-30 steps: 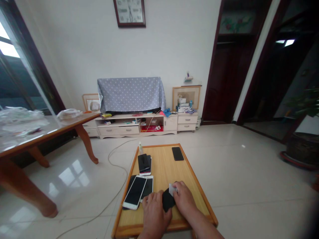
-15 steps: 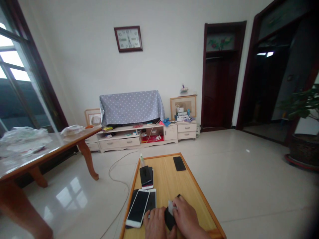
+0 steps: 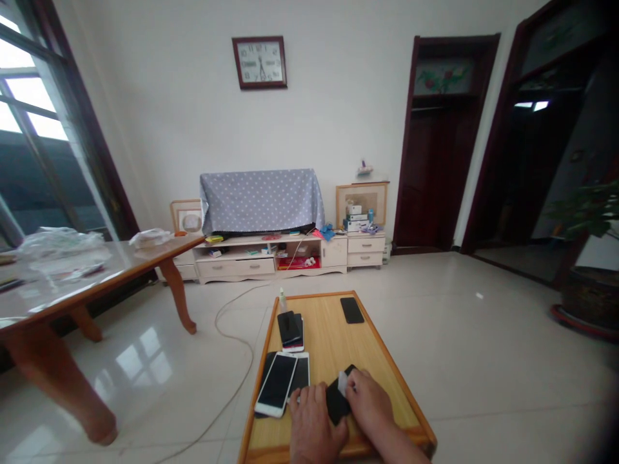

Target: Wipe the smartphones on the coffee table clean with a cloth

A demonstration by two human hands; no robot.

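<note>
**Our left hand (image 3: 315, 428) and right hand (image 3: 371, 401) close on a black phone (image 3: 337, 405)**

Since the last frame our view has tipped down, and the near rim of the desk (image 3: 271, 450) now shows. From the left, a cable (image 3: 233, 335) trails across the floor. A white phone (image 3: 276, 385) overlaps a darker phone (image 3: 300, 374), and behind them sit a phone stack (image 3: 291, 330) and a small bottle (image 3: 282, 301). Our left hand covers the black phone's lower part with curled fingers, and our right hand grips its upper side, pressing a white tab (image 3: 342, 384) to it. The tab is too small to identify, and the hands hide the phone's edges. Farther right, another black phone (image 3: 351, 310) lies alone.
</note>
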